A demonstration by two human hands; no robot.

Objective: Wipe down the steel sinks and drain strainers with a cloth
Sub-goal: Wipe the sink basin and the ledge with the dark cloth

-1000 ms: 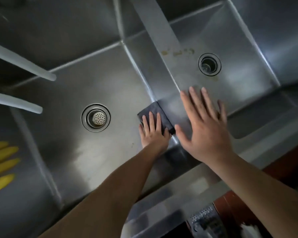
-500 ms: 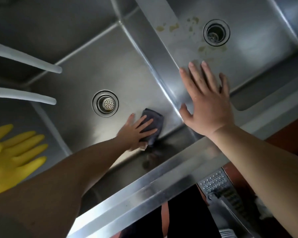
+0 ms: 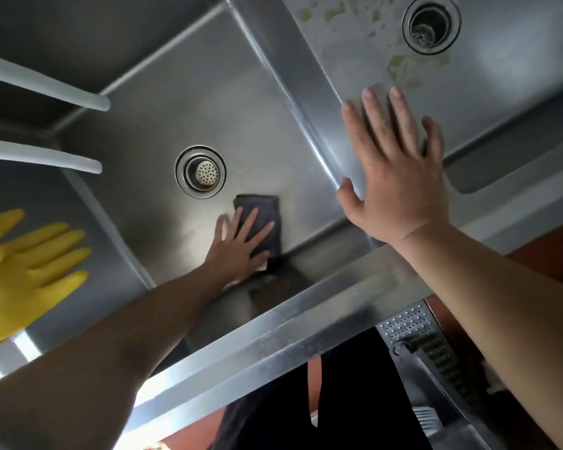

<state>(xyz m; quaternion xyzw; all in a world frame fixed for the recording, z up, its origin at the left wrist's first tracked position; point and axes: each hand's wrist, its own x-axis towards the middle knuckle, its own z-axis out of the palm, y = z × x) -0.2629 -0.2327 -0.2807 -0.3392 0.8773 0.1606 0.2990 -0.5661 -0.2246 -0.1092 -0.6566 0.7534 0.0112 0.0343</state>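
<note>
Left hand (image 3: 241, 246) presses cloth (image 3: 260, 219) flat; right hand (image 3: 394, 177) spread.

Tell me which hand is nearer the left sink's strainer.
Left. The left hand presses the cloth on the basin floor just beside the strainer. The right hand lies flat on the divider between the sinks, farther away.

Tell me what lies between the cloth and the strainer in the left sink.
Only bare steel. In the head view, the cloth under the left hand lies just short of the strainer, not touching it.
</note>
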